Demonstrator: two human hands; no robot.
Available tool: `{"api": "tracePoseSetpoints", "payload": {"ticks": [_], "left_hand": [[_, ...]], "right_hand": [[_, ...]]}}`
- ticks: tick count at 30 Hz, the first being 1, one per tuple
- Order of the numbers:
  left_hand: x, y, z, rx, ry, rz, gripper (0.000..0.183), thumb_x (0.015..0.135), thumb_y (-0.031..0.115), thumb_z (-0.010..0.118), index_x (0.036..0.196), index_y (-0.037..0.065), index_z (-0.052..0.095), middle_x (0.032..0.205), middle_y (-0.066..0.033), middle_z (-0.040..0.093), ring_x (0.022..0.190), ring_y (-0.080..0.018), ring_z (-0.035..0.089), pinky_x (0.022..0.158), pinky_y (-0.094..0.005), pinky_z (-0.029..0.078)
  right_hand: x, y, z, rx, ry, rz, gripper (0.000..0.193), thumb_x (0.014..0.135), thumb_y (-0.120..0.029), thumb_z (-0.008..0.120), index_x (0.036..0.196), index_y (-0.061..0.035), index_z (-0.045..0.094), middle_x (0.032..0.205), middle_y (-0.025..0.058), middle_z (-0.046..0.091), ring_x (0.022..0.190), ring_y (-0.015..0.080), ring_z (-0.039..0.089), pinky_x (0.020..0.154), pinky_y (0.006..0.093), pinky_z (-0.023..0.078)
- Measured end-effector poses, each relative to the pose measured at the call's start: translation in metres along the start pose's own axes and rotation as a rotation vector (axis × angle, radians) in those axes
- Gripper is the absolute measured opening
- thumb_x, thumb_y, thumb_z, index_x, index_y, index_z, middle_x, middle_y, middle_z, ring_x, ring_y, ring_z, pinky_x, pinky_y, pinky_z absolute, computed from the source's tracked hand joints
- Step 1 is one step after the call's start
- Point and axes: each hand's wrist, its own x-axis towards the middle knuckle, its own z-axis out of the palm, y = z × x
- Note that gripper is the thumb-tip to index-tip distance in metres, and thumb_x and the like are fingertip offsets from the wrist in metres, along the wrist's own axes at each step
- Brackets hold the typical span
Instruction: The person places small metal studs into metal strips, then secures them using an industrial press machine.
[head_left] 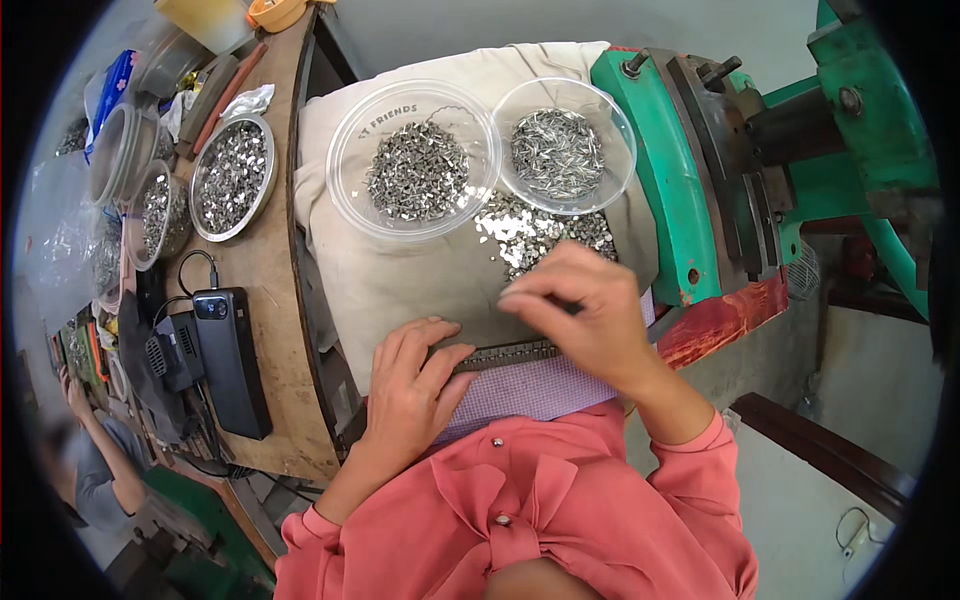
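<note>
In front of me lies a narrow dark metal bar (515,352) with a row of small parts or slots along its top. My left hand (412,375) grips its left end, thumb on the near side and fingers on the far side. Over the right part of the bar, my right hand (590,305) is raised with thumb and fingertips pinched; whatever they hold is too small to make out. Just beyond it is a loose heap of small shiny metal pieces (525,232) on the cloth. Behind stand two clear plastic tubs: a wide one (345,205) with small metal bits and another (622,165) with thin metal pins.
A green machine press (665,180) stands close on the right. To the left, a wooden bench (290,390) carries a metal bowl of parts (200,215), a black power bank (232,365) and several plastic tubs. Another person's arm (105,450) shows at the far left.
</note>
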Motion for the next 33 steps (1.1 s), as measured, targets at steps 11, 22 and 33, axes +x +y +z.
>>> {"api": "tracePoseSetpoints", "payload": {"ticks": [11,22,33], "left_hand": [[-0.019,-0.006,-0.003,-0.033,0.104,-0.116,0.037,0.068,0.009,0.082,0.103,0.005,0.068,0.118,-0.0125,0.067,0.119,-0.0334,0.060,0.100,-0.0425,0.042],[-0.040,-0.010,0.012,-0.120,0.215,-0.227,0.027,0.076,0.007,0.078,0.102,0.005,0.073,0.123,-0.0124,0.068,0.130,-0.0339,0.055,0.110,-0.0493,0.034],[-0.039,-0.012,0.013,-0.148,0.240,-0.196,0.025,0.080,0.012,0.075,0.105,0.008,0.076,0.120,-0.0069,0.069,0.127,-0.0297,0.057,0.109,-0.0496,0.034]], "right_hand": [[-0.018,0.013,0.024,-0.439,-0.149,-0.237,0.011,0.072,-0.015,0.081,0.081,-0.0131,0.074,0.085,-0.0014,0.059,0.086,0.0215,0.055,0.072,0.0360,0.041],[-0.017,-0.006,0.030,-0.342,-0.164,0.002,0.008,0.075,-0.020,0.082,0.082,-0.0161,0.078,0.095,-0.0063,0.063,0.103,0.0217,0.046,0.094,0.0390,0.029],[-0.016,-0.014,0.049,-0.343,-0.302,0.093,0.011,0.077,-0.028,0.081,0.082,-0.0179,0.079,0.099,-0.0080,0.062,0.110,0.0214,0.042,0.098,0.0428,0.023]]}}
